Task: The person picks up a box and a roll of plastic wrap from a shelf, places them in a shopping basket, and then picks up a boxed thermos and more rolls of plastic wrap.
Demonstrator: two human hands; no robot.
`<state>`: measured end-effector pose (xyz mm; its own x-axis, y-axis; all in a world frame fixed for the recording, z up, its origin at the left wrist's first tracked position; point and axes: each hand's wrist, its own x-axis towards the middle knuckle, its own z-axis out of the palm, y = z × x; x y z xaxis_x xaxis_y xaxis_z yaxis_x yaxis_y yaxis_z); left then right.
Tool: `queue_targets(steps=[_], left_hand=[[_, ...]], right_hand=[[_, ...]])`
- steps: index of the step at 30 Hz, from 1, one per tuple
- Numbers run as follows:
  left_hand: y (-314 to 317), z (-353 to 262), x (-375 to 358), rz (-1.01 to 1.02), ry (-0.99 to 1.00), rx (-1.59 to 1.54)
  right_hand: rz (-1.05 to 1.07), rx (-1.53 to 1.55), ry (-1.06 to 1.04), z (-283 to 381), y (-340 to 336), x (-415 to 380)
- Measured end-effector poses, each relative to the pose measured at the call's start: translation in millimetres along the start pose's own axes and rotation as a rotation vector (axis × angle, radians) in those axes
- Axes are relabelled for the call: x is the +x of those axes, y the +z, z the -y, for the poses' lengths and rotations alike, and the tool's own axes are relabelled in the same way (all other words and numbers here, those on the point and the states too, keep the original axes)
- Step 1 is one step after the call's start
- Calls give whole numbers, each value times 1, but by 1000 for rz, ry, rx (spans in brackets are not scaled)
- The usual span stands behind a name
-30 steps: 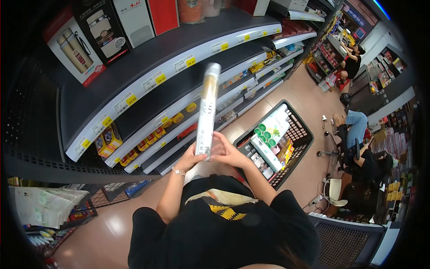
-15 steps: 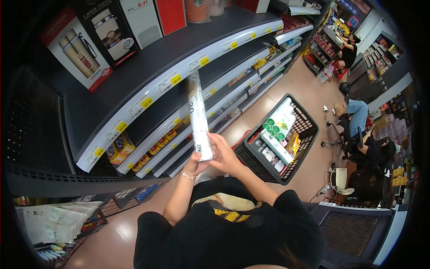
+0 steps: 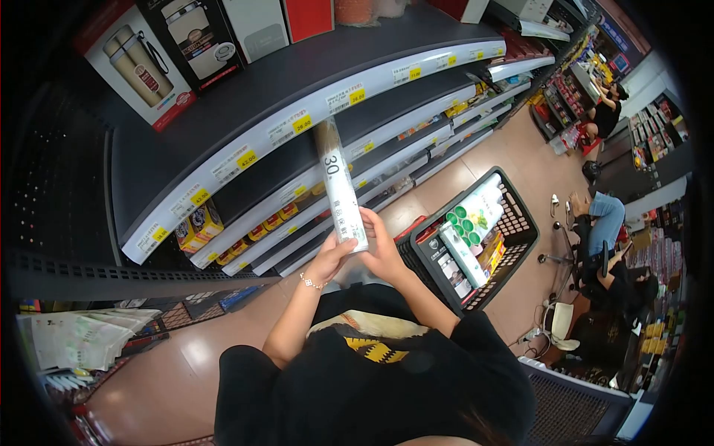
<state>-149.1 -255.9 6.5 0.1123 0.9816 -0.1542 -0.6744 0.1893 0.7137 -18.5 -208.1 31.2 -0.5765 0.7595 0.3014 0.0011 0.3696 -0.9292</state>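
Observation:
My two hands hold a long roll of cling film (image 3: 341,186) in a white wrapper printed with a large "30" and Chinese characters. The roll's near end rests between my left hand (image 3: 332,258), with a bracelet at the wrist, and my right hand (image 3: 381,241). Both hands have their fingers closed around it. Its far end reaches up to the edge of the grey shelf (image 3: 416,37). To the right of my hands, a black shopping basket (image 3: 508,286) stands on the floor with green-topped white goods (image 3: 467,221) and several packs inside.
Boxed flasks (image 3: 137,67) line the top shelf, with price tags along its curved front. Yellow boxes (image 3: 198,227) sit lower. A person (image 3: 606,215) sits at the right, and another person (image 3: 606,111) is farther back. Paper bags (image 3: 82,334) hang at lower left.
The roll has turned so that the "30" and its lettering face up more plainly. My hands have moved slightly right and up in view. The whole view has shifted a little.

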Motion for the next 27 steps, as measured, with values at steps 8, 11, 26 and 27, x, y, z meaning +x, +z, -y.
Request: queue_targets(steps=[8,11,26,27], left_hand=[[11,-12,22,100,18,228],[24,-17,22,55,44,374],[35,-45,38,-84,210,635],[33,-44,40,-84,206,650]], right_hand=[[29,-8,11,-16,-29,14],[51,-55,20,-17,-36,16],[184,75,38,13,-64,37],[184,65,35,12,-65,37]])
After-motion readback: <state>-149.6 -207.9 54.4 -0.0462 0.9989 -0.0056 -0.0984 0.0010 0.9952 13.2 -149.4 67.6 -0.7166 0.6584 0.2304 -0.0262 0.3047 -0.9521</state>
